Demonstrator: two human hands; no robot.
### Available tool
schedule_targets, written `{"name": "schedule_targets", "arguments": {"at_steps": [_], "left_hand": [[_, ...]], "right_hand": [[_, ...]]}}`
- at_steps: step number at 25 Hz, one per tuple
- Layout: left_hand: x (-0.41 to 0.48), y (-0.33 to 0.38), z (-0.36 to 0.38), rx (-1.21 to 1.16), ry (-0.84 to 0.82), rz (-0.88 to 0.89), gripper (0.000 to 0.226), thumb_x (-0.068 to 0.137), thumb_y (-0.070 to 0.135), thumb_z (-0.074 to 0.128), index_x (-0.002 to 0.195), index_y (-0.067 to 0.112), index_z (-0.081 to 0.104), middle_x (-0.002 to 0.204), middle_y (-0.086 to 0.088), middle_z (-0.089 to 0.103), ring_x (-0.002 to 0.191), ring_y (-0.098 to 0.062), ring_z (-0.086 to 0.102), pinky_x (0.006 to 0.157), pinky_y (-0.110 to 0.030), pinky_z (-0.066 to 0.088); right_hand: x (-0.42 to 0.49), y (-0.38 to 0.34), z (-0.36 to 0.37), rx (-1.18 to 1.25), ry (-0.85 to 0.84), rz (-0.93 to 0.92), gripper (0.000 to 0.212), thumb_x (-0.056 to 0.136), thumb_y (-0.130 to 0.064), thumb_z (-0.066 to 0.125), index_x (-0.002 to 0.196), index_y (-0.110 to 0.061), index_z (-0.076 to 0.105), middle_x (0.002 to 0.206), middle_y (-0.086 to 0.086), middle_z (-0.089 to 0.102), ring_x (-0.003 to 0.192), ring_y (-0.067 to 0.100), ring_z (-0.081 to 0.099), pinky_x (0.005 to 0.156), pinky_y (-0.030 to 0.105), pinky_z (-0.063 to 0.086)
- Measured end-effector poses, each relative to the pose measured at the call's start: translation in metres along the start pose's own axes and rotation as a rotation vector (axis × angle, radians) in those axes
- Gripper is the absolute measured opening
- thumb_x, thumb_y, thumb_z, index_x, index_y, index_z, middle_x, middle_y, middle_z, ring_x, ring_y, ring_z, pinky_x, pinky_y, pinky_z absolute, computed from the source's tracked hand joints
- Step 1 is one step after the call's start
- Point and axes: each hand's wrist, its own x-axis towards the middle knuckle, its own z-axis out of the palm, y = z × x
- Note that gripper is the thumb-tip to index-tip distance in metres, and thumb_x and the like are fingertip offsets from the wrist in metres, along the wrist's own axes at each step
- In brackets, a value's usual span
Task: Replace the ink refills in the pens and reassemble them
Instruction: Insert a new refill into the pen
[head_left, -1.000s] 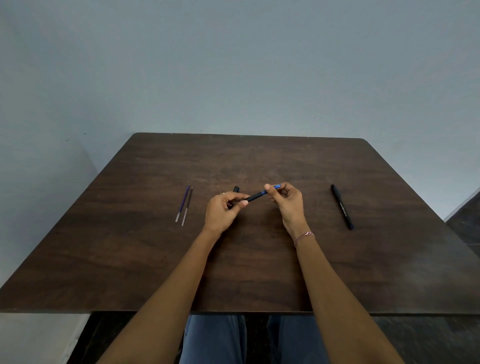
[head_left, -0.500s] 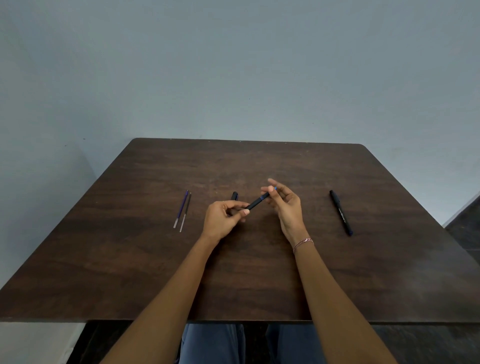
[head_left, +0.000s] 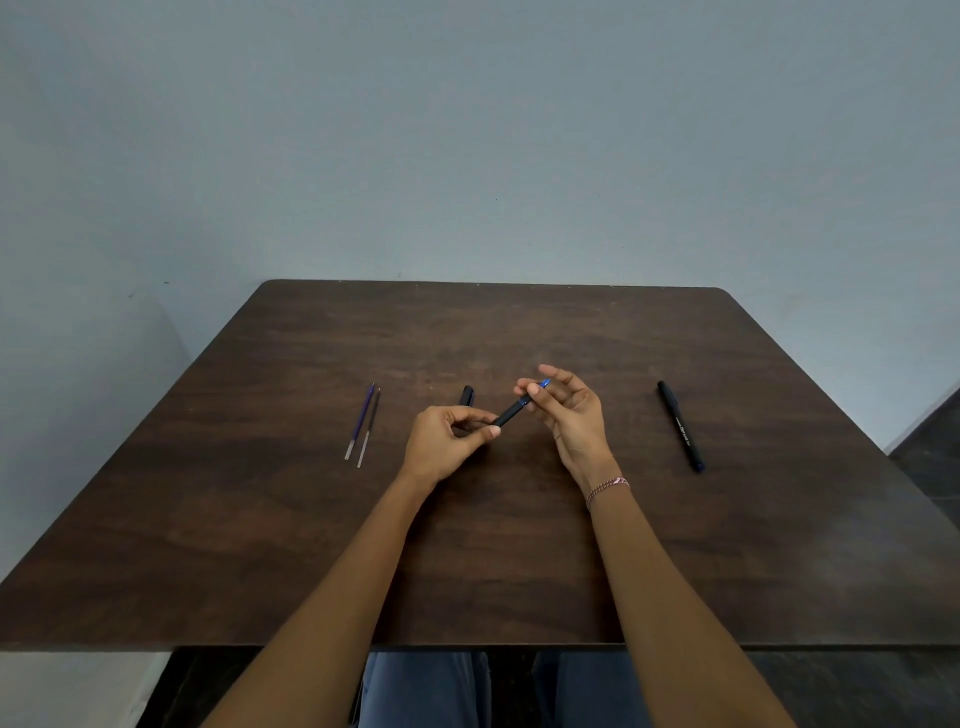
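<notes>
Pen (head_left: 511, 413) is hanging between the desk's (head_left: 519, 561) side edges, left hand (head_left: 444, 441) gripping its barrel, right hand (head_left: 571, 415) pinching its blue tip.

Dark brown wood-grain square table (head_left: 519, 571) with rounded far corners stood against a plain pale blue-grey wall (head_left: 467, 130), blue denim trousers (head_left: 426, 691) showed beneath its near edge, dark floor (head_left: 930, 452) lay at the right.

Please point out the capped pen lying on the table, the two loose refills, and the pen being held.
capped pen (head_left: 680, 427), head view, middle of its barrel.
loose refills (head_left: 360, 422), head view, middle of the purple one.
held pen (head_left: 511, 413), head view, its exposed black barrel.
</notes>
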Motion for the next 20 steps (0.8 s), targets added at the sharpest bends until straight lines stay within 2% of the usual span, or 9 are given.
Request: {"name": "schedule_targets", "arguments": {"at_steps": [3,6,10,12,15,18,20], "left_hand": [[-0.0013,0.0019,-0.0003,0.029,0.002,0.011,0.022,0.073,0.024,0.08,0.095,0.021,0.075,0.081,0.012,0.072,0.077,0.0,0.067,0.071,-0.008,0.047],[-0.0027,0.0039,0.0002,0.036,0.005,0.028,0.022,0.073,0.022,0.081,0.094,0.02,0.075,0.078,0.011,0.072,0.074,-0.001,0.067,0.07,-0.009,0.049],[-0.0032,0.0033,-0.0009,0.03,0.009,0.027,0.022,0.074,0.023,0.08,0.095,0.021,0.075,0.074,0.008,0.071,0.067,-0.002,0.065,0.065,-0.01,0.049],[-0.0022,0.0021,-0.0015,0.029,0.007,0.029,0.021,0.075,0.023,0.079,0.095,0.022,0.074,0.072,0.008,0.07,0.064,0.0,0.063,0.063,-0.008,0.048],[-0.0016,0.0008,-0.0015,-0.005,0.006,0.024,0.019,0.075,0.021,0.079,0.093,0.023,0.074,0.071,0.008,0.07,0.063,0.0,0.064,0.062,-0.009,0.048],[-0.0018,-0.0008,-0.0011,-0.05,0.009,0.03,0.017,0.075,0.017,0.08,0.09,0.022,0.074,0.07,0.006,0.07,0.061,0.001,0.064,0.062,-0.01,0.049],[-0.0015,-0.0015,-0.0009,-0.061,0.002,0.035,0.017,0.075,0.016,0.079,0.089,0.022,0.073,0.07,0.004,0.071,0.061,0.0,0.065,0.063,-0.01,0.05]], "right_hand": [[0.0002,0.0018,0.0022,-0.091,0.072,-0.037,0.03,0.076,-0.001,0.074,0.099,-0.014,0.061,0.078,0.005,0.074,0.078,0.014,0.073,0.066,0.022,0.057],[0.0012,0.0031,0.0032,-0.153,0.109,-0.058,0.032,0.075,-0.001,0.076,0.097,-0.016,0.06,0.077,0.005,0.068,0.074,0.011,0.071,0.063,0.022,0.055],[-0.0006,0.0009,0.0043,-0.076,0.045,-0.043,0.044,0.07,-0.01,0.077,0.11,-0.017,0.061,0.09,0.004,0.074,0.09,0.017,0.072,0.075,0.024,0.056],[-0.0017,-0.0011,0.0036,0.024,-0.018,-0.011,0.051,0.07,-0.011,0.074,0.119,-0.014,0.059,0.102,0.007,0.074,0.1,0.02,0.07,0.078,0.024,0.056],[-0.0018,-0.0025,0.0016,0.098,-0.082,0.043,0.047,0.081,-0.001,0.065,0.126,-0.012,0.057,0.11,0.011,0.072,0.105,0.023,0.068,0.082,0.025,0.056],[-0.002,-0.0016,0.0,0.092,-0.115,0.065,0.042,0.091,0.011,0.048,0.125,-0.012,0.058,0.112,0.012,0.071,0.106,0.024,0.068,0.083,0.027,0.056],[-0.0024,-0.0018,0.0004,0.089,-0.112,0.072,0.041,0.092,0.012,0.045,0.122,-0.012,0.059,0.109,0.011,0.072,0.104,0.022,0.069,0.081,0.025,0.057]]}}
